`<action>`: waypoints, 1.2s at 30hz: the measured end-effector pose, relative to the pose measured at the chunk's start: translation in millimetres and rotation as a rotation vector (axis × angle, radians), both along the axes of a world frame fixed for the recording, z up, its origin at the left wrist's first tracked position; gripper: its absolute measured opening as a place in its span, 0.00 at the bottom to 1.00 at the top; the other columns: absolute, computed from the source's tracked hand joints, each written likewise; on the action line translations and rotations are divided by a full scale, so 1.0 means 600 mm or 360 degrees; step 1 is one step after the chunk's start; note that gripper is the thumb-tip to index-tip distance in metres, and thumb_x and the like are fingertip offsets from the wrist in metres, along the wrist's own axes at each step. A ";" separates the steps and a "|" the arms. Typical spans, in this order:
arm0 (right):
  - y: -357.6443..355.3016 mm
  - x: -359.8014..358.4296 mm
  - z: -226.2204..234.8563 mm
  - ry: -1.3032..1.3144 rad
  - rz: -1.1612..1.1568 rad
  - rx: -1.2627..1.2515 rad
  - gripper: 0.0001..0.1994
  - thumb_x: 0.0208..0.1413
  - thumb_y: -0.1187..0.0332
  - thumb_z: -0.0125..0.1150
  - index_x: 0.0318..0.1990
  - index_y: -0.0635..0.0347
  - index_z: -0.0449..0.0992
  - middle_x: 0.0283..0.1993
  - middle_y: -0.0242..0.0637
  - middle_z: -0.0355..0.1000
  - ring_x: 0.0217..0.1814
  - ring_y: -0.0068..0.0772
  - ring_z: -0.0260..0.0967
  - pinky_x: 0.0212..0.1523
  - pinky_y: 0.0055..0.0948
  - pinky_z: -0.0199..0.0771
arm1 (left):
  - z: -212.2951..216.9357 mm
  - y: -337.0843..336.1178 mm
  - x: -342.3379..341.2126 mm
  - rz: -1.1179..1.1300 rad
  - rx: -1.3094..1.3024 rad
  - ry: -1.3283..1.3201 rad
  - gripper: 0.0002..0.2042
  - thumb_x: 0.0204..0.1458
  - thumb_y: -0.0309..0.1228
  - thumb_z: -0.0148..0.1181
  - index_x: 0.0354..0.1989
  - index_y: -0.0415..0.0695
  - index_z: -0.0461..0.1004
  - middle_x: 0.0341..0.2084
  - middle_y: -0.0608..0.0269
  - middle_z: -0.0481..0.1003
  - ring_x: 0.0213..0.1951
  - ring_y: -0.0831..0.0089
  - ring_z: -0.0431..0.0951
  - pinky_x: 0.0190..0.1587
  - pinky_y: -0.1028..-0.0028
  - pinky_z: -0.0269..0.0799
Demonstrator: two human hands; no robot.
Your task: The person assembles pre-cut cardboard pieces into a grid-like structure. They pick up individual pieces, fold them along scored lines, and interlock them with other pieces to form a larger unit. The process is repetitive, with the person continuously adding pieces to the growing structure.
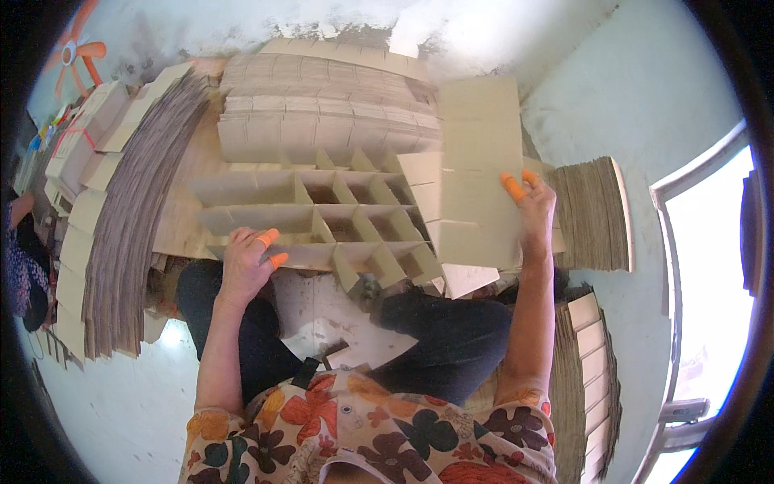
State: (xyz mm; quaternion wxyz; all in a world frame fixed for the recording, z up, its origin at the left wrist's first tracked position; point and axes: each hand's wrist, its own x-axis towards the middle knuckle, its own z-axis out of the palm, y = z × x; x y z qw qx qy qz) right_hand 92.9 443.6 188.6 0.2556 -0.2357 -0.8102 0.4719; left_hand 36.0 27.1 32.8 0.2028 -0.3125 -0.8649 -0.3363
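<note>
A half-assembled cardboard divider grid [355,211], made of interlocked strips with open cells on its right side, lies in front of me. My left hand [248,262] is closed at the near left of the grid, pinching the nearest long strip between thumb and finger. My right hand [532,211] grips the right edge of a tall slotted cardboard sheet [480,161], standing at the grid's right side. Orange covers sit on the thumb and a finger of each hand. Part of the right hand's grip is hidden behind the sheet.
Stacked slotted strips [322,133] stand behind the grid. A long stack of cardboard [133,210] curves along the left, another stack [592,214] stands at right, and more [592,363] lie near my right elbow. An orange fan [71,52] is far left; part of another person [28,258] shows there.
</note>
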 end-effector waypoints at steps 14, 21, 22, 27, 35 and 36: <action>-0.376 -0.125 -0.081 0.0228 0.1019 0.0729 0.26 0.46 0.74 0.68 0.55 0.71 0.69 0.17 0.42 0.58 0.19 0.22 0.53 0.22 0.26 0.61 | -0.042 -0.042 -0.012 -0.0013 0.0130 0.0021 0.08 0.36 0.20 0.64 0.27 0.43 0.75 0.18 0.61 0.70 0.26 0.62 0.70 0.41 0.65 0.66; -0.397 -0.152 -0.096 0.0222 0.1093 0.0859 0.25 0.47 0.75 0.65 0.55 0.73 0.68 0.19 0.55 0.64 0.16 0.34 0.60 0.22 0.32 0.64 | -0.039 -0.042 -0.012 -0.0022 0.0095 0.0002 0.05 0.39 0.19 0.60 0.25 0.42 0.74 0.18 0.59 0.71 0.27 0.62 0.70 0.40 0.66 0.65; -0.396 -0.155 -0.097 0.0226 0.1108 0.0866 0.26 0.47 0.75 0.65 0.55 0.73 0.68 0.20 0.56 0.65 0.17 0.34 0.61 0.23 0.33 0.65 | -0.040 -0.041 -0.013 -0.0016 0.0083 0.0011 0.05 0.39 0.19 0.60 0.25 0.42 0.74 0.18 0.59 0.71 0.27 0.62 0.70 0.40 0.66 0.65; -0.402 -0.168 -0.112 0.0072 0.1127 0.0864 0.26 0.48 0.75 0.65 0.56 0.72 0.67 0.25 0.60 0.67 0.20 0.39 0.66 0.26 0.33 0.68 | -0.048 -0.044 -0.019 -0.0024 0.0074 0.0000 0.08 0.35 0.18 0.62 0.27 0.42 0.75 0.18 0.59 0.71 0.27 0.61 0.69 0.41 0.66 0.65; -0.425 -0.196 -0.150 0.0096 0.1325 0.0816 0.17 0.48 0.76 0.63 0.47 0.70 0.72 0.28 0.60 0.70 0.26 0.52 0.69 0.30 0.38 0.70 | -0.053 -0.045 -0.024 -0.0010 0.0004 -0.0026 0.10 0.34 0.19 0.62 0.29 0.41 0.77 0.19 0.59 0.71 0.28 0.62 0.70 0.42 0.66 0.65; -0.423 -0.205 -0.171 0.0125 0.1360 0.0880 0.14 0.48 0.76 0.63 0.44 0.70 0.72 0.28 0.59 0.70 0.27 0.55 0.69 0.30 0.39 0.70 | -0.054 -0.041 -0.026 -0.0009 0.0009 -0.0020 0.10 0.34 0.19 0.62 0.29 0.41 0.77 0.19 0.60 0.71 0.28 0.62 0.70 0.42 0.66 0.65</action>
